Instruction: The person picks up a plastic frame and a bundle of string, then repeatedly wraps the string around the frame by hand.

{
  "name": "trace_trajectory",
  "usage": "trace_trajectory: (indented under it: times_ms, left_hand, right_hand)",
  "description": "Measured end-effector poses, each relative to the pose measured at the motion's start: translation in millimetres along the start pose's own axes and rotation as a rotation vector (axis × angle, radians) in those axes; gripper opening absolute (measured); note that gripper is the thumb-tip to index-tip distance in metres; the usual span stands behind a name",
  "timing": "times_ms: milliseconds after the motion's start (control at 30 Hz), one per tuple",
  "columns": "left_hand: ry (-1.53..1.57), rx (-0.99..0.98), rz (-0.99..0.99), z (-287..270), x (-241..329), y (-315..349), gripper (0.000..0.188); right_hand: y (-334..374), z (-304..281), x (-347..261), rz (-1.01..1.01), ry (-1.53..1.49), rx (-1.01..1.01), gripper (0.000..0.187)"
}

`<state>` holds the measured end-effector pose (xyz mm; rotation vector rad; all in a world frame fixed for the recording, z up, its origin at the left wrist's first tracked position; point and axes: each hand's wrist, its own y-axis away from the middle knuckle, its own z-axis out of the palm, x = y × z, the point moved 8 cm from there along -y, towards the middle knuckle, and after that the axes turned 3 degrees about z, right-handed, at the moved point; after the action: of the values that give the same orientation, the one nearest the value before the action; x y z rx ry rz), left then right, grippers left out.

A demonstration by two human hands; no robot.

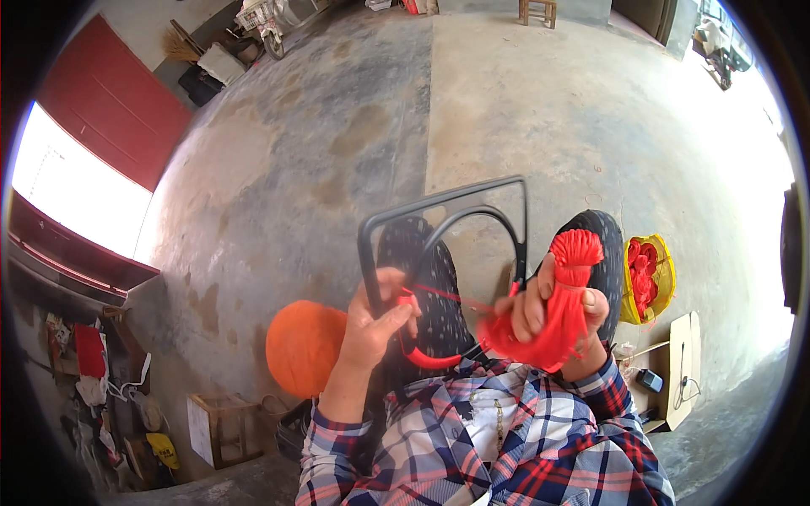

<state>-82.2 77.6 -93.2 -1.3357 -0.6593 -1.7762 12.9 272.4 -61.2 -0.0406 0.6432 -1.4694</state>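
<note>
A black metal frame (pixel 447 196), with an outer angular bar and an inner curved bar, rests above my lap. Red wrapping (pixel 432 361) covers the lower part of its curve. At the frame's left side, my left hand (pixel 377 325) is closed around the red-wrapped bar, thumb and fingers pressed together. My right hand (pixel 548 308) grips a bundle of red cord (pixel 576 253), tied near its top and hanging loose below. A thin red strand (pixel 443 295) runs between the two hands. The lower strands are blurred.
Beside my right knee stands a yellow bag (pixel 665 278) of red cord. An orange round seat (pixel 305 347) is at my left, near a wooden stool (pixel 224 430). A pale board (pixel 682 371) with a small dark device (pixel 650 379) lies at right. A motorbike (pixel 268 25) stands far off.
</note>
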Motion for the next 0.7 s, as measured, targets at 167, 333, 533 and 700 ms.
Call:
trace_trajectory:
  times_ms: [167, 333, 533, 700]
  left_hand:
    - [0.039, 0.034, 0.049, -19, -4, 4, 0.023]
    - [-0.078, 0.049, -0.019, -7, -2, 8, 0.019]
    - [-0.565, 0.048, 0.242, 42, 42, 4, 0.015]
    - [-0.951, -0.054, 0.515, 58, 55, 6, 0.07]
  right_hand:
    - [9, -25, 3, 0.073, 0.196, 0.385, 0.044]
    - [10, -67, 14, 0.161, 0.124, 0.857, 0.032]
    - [-41, -7, 31, 0.317, 0.446, 0.382, 0.038]
    - [-47, -13, 21, 0.231, 1.001, 0.401, 0.036]
